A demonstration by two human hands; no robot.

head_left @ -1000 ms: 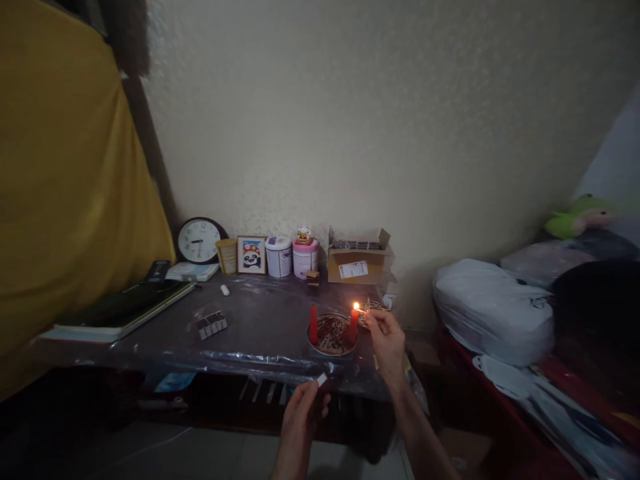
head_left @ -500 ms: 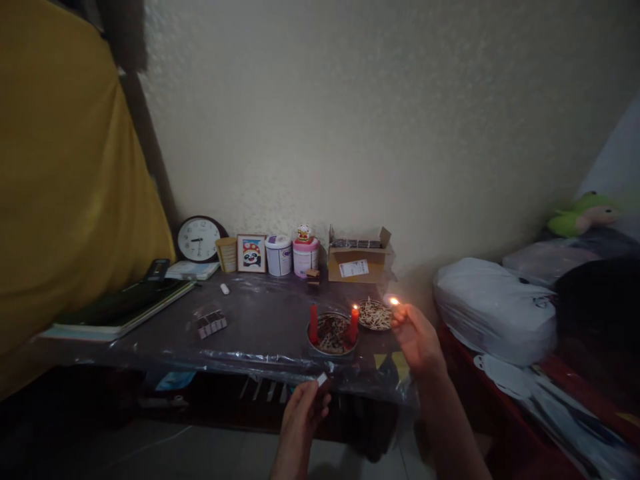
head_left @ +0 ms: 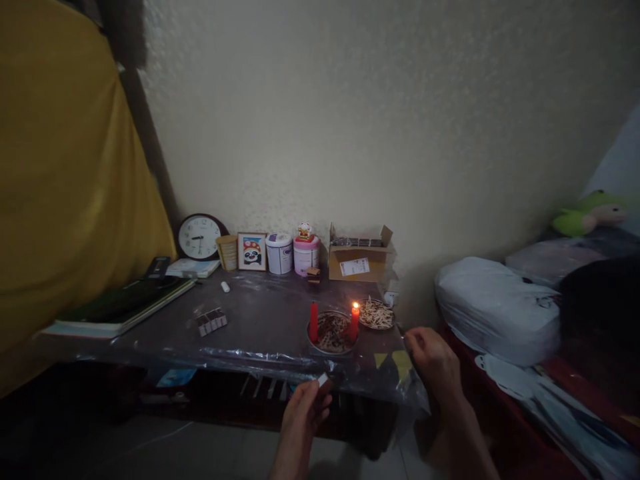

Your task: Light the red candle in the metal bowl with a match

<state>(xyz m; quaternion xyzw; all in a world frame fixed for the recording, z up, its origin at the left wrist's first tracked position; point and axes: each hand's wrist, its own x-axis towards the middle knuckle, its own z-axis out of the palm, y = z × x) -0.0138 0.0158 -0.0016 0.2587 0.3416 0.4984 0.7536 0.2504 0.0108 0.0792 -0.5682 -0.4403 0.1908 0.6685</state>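
My left hand is closed around a small matchbox in front of the table's near edge. Off the table's right end, my right hand pinches a thin matchstick, and no flame shows on it. Two red candles stand upright in a round metal dish: the right candle burns, while the left candle shows no flame. Dark bits cover the bottom of the dish. Behind it to the right, a second dish holds a heap of matchsticks.
Plastic film covers the table. A group of matchboxes lies at left. Along the wall stand a clock, a framed picture, two tubs and a cardboard box. White bags lie to the right.
My right hand has moved down and to the right, away from the dishes. The flame on its matchstick has gone out. My left hand has stayed almost still with the matchbox.
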